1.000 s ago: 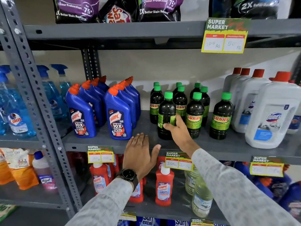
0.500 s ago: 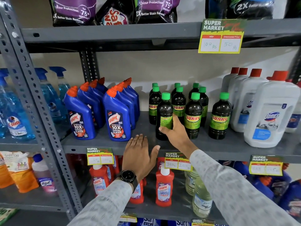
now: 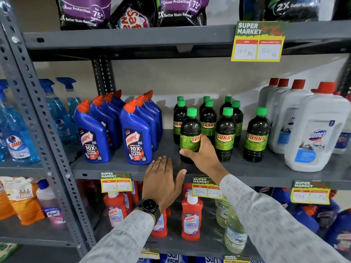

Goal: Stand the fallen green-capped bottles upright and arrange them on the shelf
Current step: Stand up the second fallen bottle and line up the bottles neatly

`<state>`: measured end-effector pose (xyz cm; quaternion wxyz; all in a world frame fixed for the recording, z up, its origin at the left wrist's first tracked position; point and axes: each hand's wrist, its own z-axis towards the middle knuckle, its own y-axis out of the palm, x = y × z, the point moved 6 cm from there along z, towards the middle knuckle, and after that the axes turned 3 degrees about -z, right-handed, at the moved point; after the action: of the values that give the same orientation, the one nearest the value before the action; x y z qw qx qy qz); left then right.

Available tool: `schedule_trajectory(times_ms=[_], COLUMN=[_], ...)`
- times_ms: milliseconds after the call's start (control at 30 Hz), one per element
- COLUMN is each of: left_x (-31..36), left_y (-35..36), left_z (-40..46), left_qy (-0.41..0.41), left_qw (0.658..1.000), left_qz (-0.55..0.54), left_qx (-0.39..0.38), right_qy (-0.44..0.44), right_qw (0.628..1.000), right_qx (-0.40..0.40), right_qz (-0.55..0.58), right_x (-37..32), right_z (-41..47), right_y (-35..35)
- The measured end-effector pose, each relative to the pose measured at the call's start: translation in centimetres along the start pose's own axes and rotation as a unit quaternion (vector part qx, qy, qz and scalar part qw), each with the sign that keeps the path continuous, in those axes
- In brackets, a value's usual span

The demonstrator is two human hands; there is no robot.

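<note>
While the right hand (image 3: 204, 155) grips it, the front-left bottle (image 3: 190, 130) stands upright

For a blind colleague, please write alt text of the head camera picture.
The right hand holds the front-left green-capped bottle, upright on a grey shelf among other upright ones. The left hand hovers open at the shelf edge. Blue Harpic bottles stand left, white Domex bottles right.

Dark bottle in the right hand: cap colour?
Bright green cap on the dark plastic bottle, clearest in the head view.
</note>
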<state>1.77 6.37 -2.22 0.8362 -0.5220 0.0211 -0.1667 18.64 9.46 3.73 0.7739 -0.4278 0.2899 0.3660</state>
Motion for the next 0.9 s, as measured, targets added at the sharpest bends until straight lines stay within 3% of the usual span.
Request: schedule_trajectory(times_ms=[233,467,733,800,900], left_x=[0.0,0.1,0.0,0.2,-0.2], left_y=[0.0,-0.3,-0.5,-1.2,-2.6], left_z=[-0.1,-0.1,-0.1,-0.1,1.0], left_qy=[0.002,0.003,0.008,0.01,-0.032], left_qw=[1.0,1.0,1.0,0.999,0.988], left_qz=[-0.002,-0.005,-0.009,-0.037,-0.152], left_qx=[0.004,0.007,0.0,-0.007,0.011], right_qy=[0.025,0.046,0.018,-0.008,-0.04], right_qw=[0.999,0.999,0.999,0.997,0.98], right_qx=[-0.024,0.012,0.004,0.035,0.154], right_qz=[0.018,0.007,-0.029,-0.073,-0.123], right_x=[0.6,0.1,-1.2,-1.3,-0.6], right_z=[-0.1,-0.4,-2.0,-3.0,-4.5], right_y=[0.2,-0.3,-1.7,-3.5,-7.5])
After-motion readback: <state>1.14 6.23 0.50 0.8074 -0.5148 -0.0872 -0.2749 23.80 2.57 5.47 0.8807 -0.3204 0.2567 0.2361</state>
